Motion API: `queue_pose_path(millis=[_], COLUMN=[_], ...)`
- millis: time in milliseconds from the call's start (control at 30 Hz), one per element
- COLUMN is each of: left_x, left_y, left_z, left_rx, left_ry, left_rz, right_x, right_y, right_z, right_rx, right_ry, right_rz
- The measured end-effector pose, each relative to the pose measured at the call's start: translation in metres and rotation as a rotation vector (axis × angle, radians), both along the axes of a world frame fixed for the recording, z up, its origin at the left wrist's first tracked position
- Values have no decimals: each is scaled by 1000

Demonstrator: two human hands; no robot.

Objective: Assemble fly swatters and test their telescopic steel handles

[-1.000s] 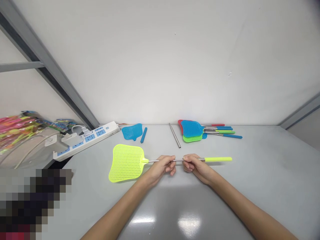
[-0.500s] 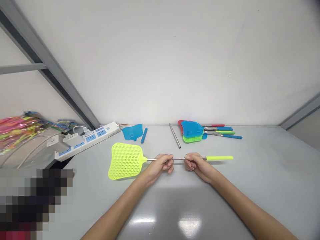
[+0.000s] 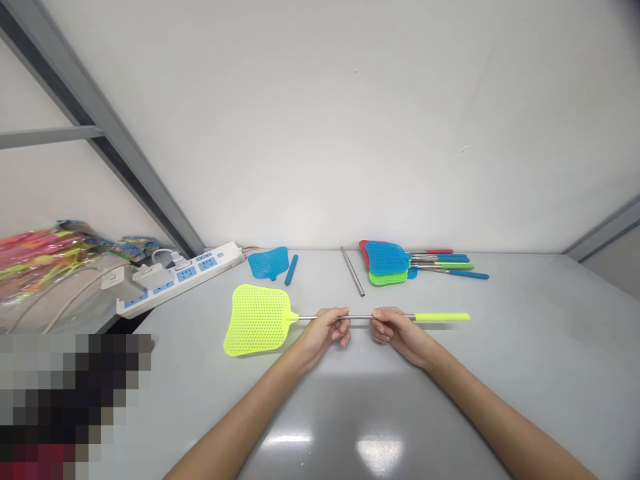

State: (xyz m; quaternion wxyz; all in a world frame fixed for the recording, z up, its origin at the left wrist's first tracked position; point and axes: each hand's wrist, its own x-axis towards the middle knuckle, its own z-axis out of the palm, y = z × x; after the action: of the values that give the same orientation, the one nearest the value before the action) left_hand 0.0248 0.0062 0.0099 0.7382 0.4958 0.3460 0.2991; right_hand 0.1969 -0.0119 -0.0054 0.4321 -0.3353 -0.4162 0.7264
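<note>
A yellow-green fly swatter (image 3: 260, 320) lies crosswise in front of me, its perforated head to the left and its grip to the right. My left hand (image 3: 327, 333) pinches the thin metal rod between thumb and fingers, not far from the head. Farther right, my right hand (image 3: 395, 331) pinches the same rod close to where the thicker tube meets the grip. A bare stretch of rod shows between the two hands. Beyond them lie a loose blue swatter head (image 3: 269, 263), a blue handle sleeve (image 3: 291, 270) and a metal tube (image 3: 353, 271).
Several fly swatters (image 3: 386, 259) in blue, green and red are piled at the back right by the wall. A white power strip (image 3: 205, 263) with plugs and cables stands at the left, beside colourful bagged goods (image 3: 45, 260). A pixelated patch covers the lower left.
The gap between my hands has widened slightly, with more rod showing between them. Both hands keep their pinch. The swatter head looks a little flatter and higher, and the whole view has shifted slightly.
</note>
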Motion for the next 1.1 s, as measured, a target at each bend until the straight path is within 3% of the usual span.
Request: queue_pose_path(millis=[633,900,1100], left_x=[7,9,12], left_y=[-4,-4,-7], left_z=[-13,-19,-15], left_rx=[198,271,266], left_ry=[-15,86,115], left_rz=[48,-24,-30], right_x=[-1,-13,-18], right_y=[-1,-9,-11], right_z=[2,1,3], right_rx=[-32,-32,-52], right_ry=[101,124,111], right_rz=[16,131,155])
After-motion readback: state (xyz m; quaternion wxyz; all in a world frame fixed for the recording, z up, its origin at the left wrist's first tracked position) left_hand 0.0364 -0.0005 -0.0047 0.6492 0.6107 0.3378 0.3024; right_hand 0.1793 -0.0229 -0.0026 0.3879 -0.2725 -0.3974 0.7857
